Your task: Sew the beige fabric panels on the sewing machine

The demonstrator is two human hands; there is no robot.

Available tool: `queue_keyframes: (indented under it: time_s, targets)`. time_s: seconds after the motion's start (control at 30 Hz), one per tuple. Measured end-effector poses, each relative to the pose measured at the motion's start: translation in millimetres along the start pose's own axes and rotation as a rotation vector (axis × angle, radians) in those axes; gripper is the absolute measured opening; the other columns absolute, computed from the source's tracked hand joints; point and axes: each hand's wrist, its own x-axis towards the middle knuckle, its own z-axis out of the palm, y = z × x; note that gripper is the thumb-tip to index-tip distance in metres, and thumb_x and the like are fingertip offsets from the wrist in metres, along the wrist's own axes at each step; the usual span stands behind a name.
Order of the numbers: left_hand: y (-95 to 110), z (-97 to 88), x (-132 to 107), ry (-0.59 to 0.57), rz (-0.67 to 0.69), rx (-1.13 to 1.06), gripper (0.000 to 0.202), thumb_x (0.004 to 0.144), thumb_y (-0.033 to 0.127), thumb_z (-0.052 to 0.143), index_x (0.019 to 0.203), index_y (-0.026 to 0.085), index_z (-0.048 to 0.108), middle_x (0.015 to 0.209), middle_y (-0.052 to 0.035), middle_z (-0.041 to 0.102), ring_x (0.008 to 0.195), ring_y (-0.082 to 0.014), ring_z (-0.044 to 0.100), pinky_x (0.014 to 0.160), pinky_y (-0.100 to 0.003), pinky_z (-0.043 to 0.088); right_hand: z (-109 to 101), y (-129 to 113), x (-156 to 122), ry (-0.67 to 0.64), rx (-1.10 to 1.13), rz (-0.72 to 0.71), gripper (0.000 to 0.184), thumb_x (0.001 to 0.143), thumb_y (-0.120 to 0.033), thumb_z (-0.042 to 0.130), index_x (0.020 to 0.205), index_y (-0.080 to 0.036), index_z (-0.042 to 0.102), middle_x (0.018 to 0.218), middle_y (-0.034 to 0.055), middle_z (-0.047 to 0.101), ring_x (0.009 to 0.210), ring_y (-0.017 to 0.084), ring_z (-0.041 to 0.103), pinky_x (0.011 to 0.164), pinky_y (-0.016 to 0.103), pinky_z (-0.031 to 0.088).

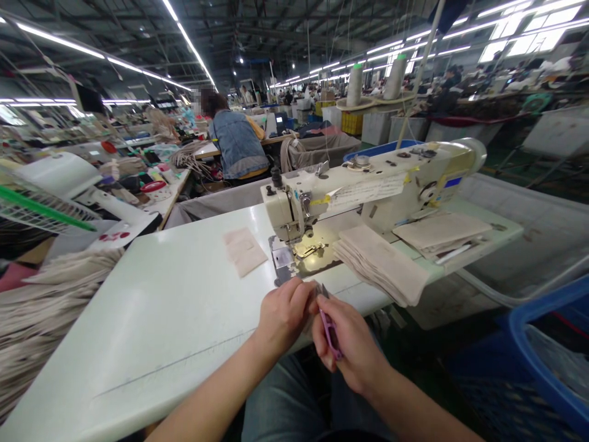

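At the table's front edge, my right hand [352,341] is wrapped around purple thread snips [330,336], their dark blades pointing up and away from me. My left hand [283,310] is closed beside the blade tips, fingers pinched together. What it pinches is mostly hidden; a bit of pale material shows between the hands. Just beyond them stands a cream sewing machine [386,184] with its needle area lit. A small beige fabric piece [245,250] lies flat to the left of the needle. To the right, a stack of folded beige fabric [380,261] rests on the table.
More beige fabric [442,230] lies under the machine's right end. Heaped beige pieces [59,319] fill the left side. A blue basket [547,344] stands at the lower right. Ahead sits a co-worker in a denim vest [239,144]. Thread cones [354,86] rise behind the machine.
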Motion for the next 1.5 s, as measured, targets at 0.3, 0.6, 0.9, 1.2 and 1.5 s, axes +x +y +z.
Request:
queue_keyframes:
  time_s: [0.3, 0.6, 0.9, 1.2, 1.5]
  targets:
    - [2, 1.7, 5, -0.066, -0.189, -0.243, 0.021, 0.098, 0.026, 0.050, 0.088, 0.018, 0.068, 0.075, -0.0026, 0.068, 0.064, -0.0141, 0.061, 0.057, -0.023, 0.044, -10, 4, -7, -0.026, -0.417, -0.401, 0.043, 0.100, -0.060, 0.040, 0.086, -0.020, 0.049, 0.046, -0.0067, 0.054, 0.033, 0.007, 0.042, 0.037, 0.017, 0.033]
    - [0, -10.2, 14, -0.063, -0.675, -0.724, 0.015, 0.085, 0.029, 0.068, 0.075, 0.018, 0.070, 0.070, 0.0004, 0.066, 0.065, -0.0128, 0.057, 0.059, -0.022, 0.043, -20, -14, 4, -0.018, -0.360, -0.145, 0.046, 0.090, -0.065, 0.051, 0.090, -0.019, 0.054, 0.048, -0.0061, 0.057, 0.031, 0.008, 0.045, 0.033, 0.016, 0.031]
    - [2, -3.4, 7, 0.019, -0.407, -0.503, 0.011, 0.088, 0.017, 0.061, 0.080, 0.018, 0.069, 0.070, 0.0007, 0.061, 0.065, -0.0116, 0.056, 0.061, -0.021, 0.042, -4, -10, -2, -0.085, -0.251, 0.006, 0.045, 0.083, -0.063, 0.052, 0.092, -0.019, 0.052, 0.042, -0.0062, 0.056, 0.027, 0.008, 0.040, 0.028, 0.015, 0.024]
    - [-1, -1.2, 2, 0.010, -0.252, -0.309, 0.013, 0.092, 0.016, 0.057, 0.085, 0.017, 0.067, 0.073, -0.0001, 0.062, 0.063, -0.0114, 0.058, 0.056, -0.020, 0.042, -6, -10, -1, -0.077, -0.201, 0.015, 0.044, 0.081, -0.063, 0.057, 0.086, -0.019, 0.052, 0.041, -0.0057, 0.056, 0.026, 0.007, 0.038, 0.027, 0.014, 0.022]
    - [2, 1.6, -1, 0.016, -0.054, -0.071, 0.019, 0.098, 0.020, 0.048, 0.095, 0.015, 0.067, 0.071, -0.0013, 0.061, 0.058, -0.0131, 0.054, 0.052, -0.023, 0.038, 7, 2, -1, 0.037, -0.071, -0.037, 0.045, 0.081, -0.065, 0.056, 0.074, -0.021, 0.048, 0.039, -0.0063, 0.051, 0.026, 0.006, 0.035, 0.027, 0.016, 0.025]
